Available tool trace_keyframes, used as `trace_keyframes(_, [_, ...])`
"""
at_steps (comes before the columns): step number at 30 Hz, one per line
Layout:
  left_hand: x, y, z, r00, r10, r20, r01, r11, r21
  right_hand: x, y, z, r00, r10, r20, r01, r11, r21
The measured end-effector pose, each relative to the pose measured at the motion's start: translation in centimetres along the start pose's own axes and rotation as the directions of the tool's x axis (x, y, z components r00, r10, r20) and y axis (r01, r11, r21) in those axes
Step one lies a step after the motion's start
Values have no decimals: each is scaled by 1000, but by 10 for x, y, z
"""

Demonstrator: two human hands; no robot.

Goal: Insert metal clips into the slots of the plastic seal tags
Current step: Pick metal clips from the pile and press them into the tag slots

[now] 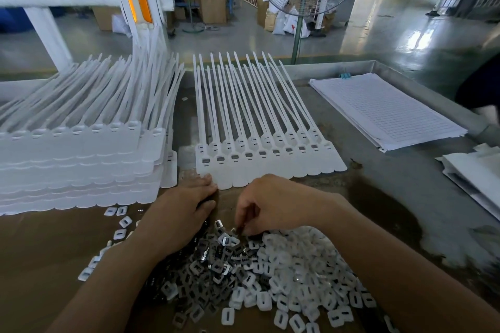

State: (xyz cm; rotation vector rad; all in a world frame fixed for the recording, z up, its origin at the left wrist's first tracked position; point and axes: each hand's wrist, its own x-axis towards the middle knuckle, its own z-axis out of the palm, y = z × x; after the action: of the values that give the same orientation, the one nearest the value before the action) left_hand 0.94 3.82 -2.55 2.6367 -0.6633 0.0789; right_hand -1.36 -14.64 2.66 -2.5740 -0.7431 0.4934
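Observation:
A connected row of white plastic seal tags [270,167] lies flat in the middle of the table, long tails pointing away, with grey metal clips showing in several of its slots. Below it spreads a pile of small metal clips [213,273] mixed with white plastic caps [297,273]. My left hand [184,208] rests palm down, fingertips touching the tag row's near left edge. My right hand [270,203] hovers over the pile with thumb and fingers pinched on a small metal clip [239,230] at the pile's top.
A tall stack of seal tag sheets [81,165] stands at the left. Lined paper sheets [387,111] lie at the right, more white paper [476,170] at the far right edge. Another person's arm [484,94] reaches in at the right. A fan stand [297,30] is beyond the table.

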Motion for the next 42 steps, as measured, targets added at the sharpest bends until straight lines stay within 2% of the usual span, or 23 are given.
trace_keyframes(9, [1, 0, -1, 1000, -8, 13, 8, 1000, 16, 3, 1, 1, 999, -1, 50, 6, 997, -83])
trace_keyframes(12, [2, 1, -1, 1000, -13, 10, 13, 1000, 16, 3, 3, -1, 999, -11, 48, 13, 999, -37])
trace_keyframes(16, [1, 0, -2, 1000, -5, 1, 5, 1000, 13, 0, 7, -5, 999, 11, -45, -6, 994, 108])
trace_keyframes(21, [-1, 0, -3, 1000, 4, -3, -4, 1000, 11, 0, 12, -8, 994, 24, -105, -7, 987, 159])
trace_keyframes(25, [0, 0, -3, 1000, -5, 1, 5, 1000, 13, -1, 15, -11, 987, 67, -148, -23, 958, 285])
trace_keyframes(33, [0, 1, -2, 1000, -11, -6, 11, 1000, 5, 0, 22, -12, 976, 123, -179, -69, 957, 282])
trace_keyframes(38, [-1, 0, -2, 1000, -13, -2, 13, 1000, 1, -3, 38, -20, 924, 200, -327, -77, 932, 353])
trace_keyframes(40, [-1, 0, -1, 1000, -10, -4, 10, 1000, 6, -6, 53, -26, 872, 253, -419, -80, 918, 388])
trace_keyframes(42, [-1, 0, -1, 1000, -9, -9, 9, 1000, 6, -7, 71, -31, 790, 345, -506, -107, 892, 440])
